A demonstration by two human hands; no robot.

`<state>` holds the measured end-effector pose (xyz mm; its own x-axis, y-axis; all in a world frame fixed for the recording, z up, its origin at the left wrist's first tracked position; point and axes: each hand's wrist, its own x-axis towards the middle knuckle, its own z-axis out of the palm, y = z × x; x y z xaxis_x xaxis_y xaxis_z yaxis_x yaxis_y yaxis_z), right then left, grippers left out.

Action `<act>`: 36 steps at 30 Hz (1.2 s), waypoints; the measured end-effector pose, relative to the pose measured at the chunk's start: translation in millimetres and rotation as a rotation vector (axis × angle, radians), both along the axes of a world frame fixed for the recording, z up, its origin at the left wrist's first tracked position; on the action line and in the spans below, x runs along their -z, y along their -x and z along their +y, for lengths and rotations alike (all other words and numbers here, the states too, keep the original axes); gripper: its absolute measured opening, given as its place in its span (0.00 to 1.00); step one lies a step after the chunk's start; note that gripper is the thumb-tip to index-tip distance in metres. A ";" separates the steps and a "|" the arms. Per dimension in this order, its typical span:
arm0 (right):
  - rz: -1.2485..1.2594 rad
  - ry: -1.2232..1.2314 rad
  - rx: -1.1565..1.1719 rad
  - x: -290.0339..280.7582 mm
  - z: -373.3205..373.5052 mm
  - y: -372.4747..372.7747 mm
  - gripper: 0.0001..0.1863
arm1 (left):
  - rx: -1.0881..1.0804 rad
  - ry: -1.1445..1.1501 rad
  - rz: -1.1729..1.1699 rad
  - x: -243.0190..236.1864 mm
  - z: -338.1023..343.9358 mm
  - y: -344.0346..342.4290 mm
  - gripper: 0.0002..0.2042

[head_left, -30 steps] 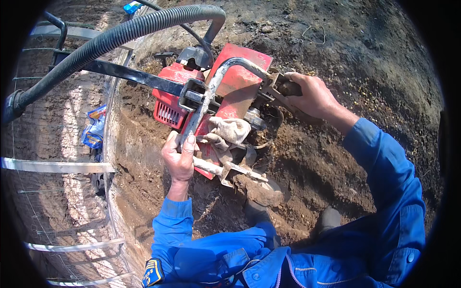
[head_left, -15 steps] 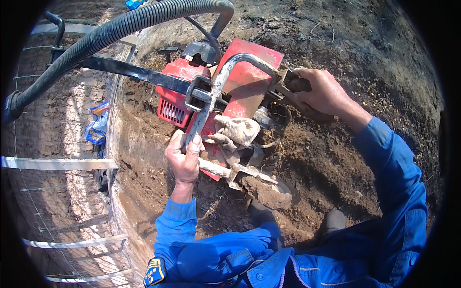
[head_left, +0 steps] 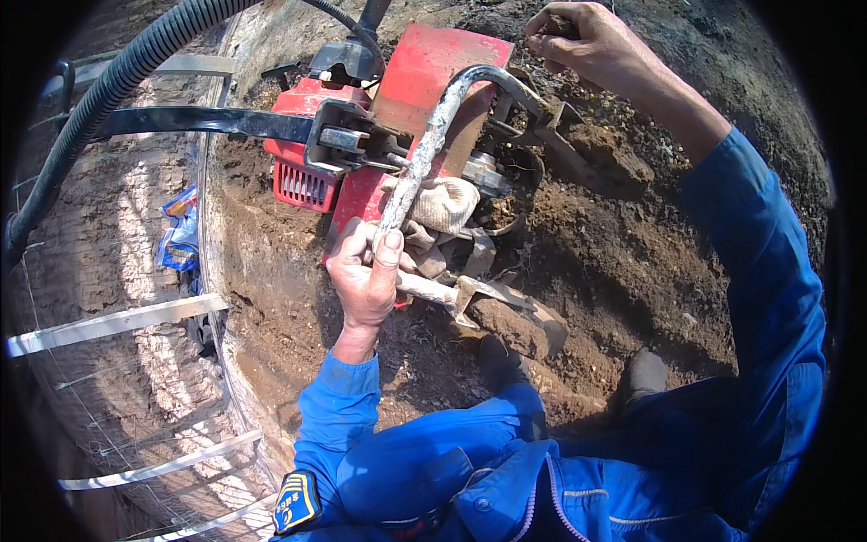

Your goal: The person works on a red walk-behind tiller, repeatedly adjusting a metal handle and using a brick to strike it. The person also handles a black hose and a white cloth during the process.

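A red engine-powered machine [head_left: 424, 59] with a caked, bent metal tube handle [head_left: 424, 154] lies on the soil. My left hand [head_left: 366, 280] is closed round the lower end of that tube. My right hand [head_left: 582, 45] is raised above the machine's right side, fingers curled; I cannot make out what, if anything, is in them. Cream work gloves [head_left: 442, 203] rest on the red body under the tube. A muddy metal bracket [head_left: 560, 135] sticks out below my right hand, and a second one [head_left: 479, 294] sits low, right of my left hand, with clods on it.
A black corrugated hose [head_left: 117, 99] and a black bar [head_left: 194, 122] cross the upper left. On the left are a ridged surface with pale slats [head_left: 113, 330], wires and a blue plastic bag [head_left: 179, 235]. My boots [head_left: 643, 370] stand in loose brown soil [head_left: 596, 271].
My right hand has left the right-hand bracket and moved up, away from it. My left hand on the tube sits higher and further right in the picture.
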<state>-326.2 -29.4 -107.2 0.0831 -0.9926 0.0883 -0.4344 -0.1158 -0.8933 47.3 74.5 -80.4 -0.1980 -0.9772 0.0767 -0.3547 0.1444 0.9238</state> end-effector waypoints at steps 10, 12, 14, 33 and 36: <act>0.452 -0.261 -0.228 98.0 37.5 3.6 0.33 | 0.007 0.100 -0.172 -6.5 2.5 11.1 0.11; 0.508 -0.271 -0.219 100.1 35.7 -0.6 0.33 | 0.057 0.164 -0.240 -9.5 3.1 11.9 0.12; 0.510 -0.243 -0.225 99.1 38.6 2.1 0.32 | 0.077 0.232 -0.313 -12.6 3.7 13.3 0.14; 0.784 -0.296 -0.403 59.9 121.1 79.2 0.14 | 0.447 -0.156 -0.309 35.6 111.1 88.5 0.14; 0.513 -0.306 -0.231 -3.2 144.5 86.5 0.10 | 0.577 -0.189 -0.230 47.4 125.6 93.6 0.18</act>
<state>-412.7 115.1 -104.0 0.2545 -0.9181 -0.3039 -0.8097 -0.0305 -0.5860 -46.3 200.1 -127.8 -0.6862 -0.7013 -0.1932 -0.4602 0.2130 0.8619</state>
